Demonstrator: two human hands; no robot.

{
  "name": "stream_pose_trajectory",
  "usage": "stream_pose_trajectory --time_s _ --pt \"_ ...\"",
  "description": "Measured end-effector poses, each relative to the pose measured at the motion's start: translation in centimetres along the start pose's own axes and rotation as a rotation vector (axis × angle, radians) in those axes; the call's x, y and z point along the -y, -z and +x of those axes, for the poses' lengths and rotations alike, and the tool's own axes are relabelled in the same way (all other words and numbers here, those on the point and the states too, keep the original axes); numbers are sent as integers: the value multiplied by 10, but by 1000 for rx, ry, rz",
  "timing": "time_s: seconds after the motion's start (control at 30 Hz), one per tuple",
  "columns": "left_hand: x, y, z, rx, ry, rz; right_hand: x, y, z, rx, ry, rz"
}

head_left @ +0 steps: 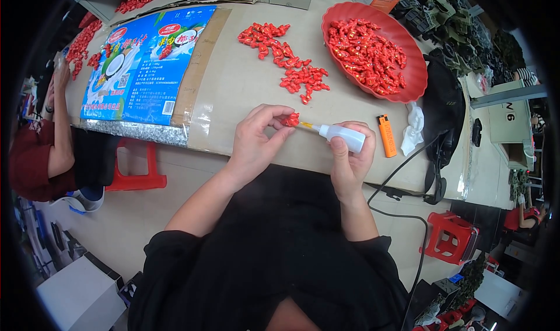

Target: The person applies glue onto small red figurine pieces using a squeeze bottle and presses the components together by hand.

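Between the thumb and fingertips of my left hand (256,137) is a small red figurine (290,119) with yellowish spots. My right hand (353,166) grips a white squeeze bottle (345,137), tilted so its thin yellowish nozzle points left. The nozzle tip is at the red figurine or just beside it; whether they touch I cannot tell. Beyond my hands a loose trail of similar red figurines (284,52) lies on the table. A scalloped red bowl (417,80) at the far right holds many more of them.
An orange lighter (386,135) and a crumpled white tissue (413,128) lie right of my hand, near a black bag (448,121) and a cable (402,215). A blue printed cardboard sheet (146,68) covers the table's left. Another person's arm (60,118) reaches in there, beside more red pieces.
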State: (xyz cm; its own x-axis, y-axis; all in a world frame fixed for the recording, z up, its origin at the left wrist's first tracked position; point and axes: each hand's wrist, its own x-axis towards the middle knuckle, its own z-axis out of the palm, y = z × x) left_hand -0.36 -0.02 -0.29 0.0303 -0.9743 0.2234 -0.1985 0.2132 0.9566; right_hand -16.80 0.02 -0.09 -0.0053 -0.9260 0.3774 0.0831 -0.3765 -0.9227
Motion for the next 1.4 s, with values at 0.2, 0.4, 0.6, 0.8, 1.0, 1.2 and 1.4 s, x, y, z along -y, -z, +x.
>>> stream_pose_trajectory --time_s 0.2,0.4,0.6,0.8,1.0,1.2,1.4 --pt "3 -1 0 -37 -15 -22 1 1 -1 12 0 -7" --pt "2 -1 0 -28 -24 -21 1 0 0 20 -8 4" --pt "0 -1 2 -22 -61 3 1 -1 1 46 38 -49" --pt "-1 0 1 -18 -62 25 1 1 1 52 52 -77" --pt "1 1 0 -14 21 -90 7 4 9 -164 -132 306" --pt "-3 9 1 40 155 -449 4 23 19 -239 -217 2" --pt "-4 16 2 80 191 -583 -1 23 17 -209 -145 -290"
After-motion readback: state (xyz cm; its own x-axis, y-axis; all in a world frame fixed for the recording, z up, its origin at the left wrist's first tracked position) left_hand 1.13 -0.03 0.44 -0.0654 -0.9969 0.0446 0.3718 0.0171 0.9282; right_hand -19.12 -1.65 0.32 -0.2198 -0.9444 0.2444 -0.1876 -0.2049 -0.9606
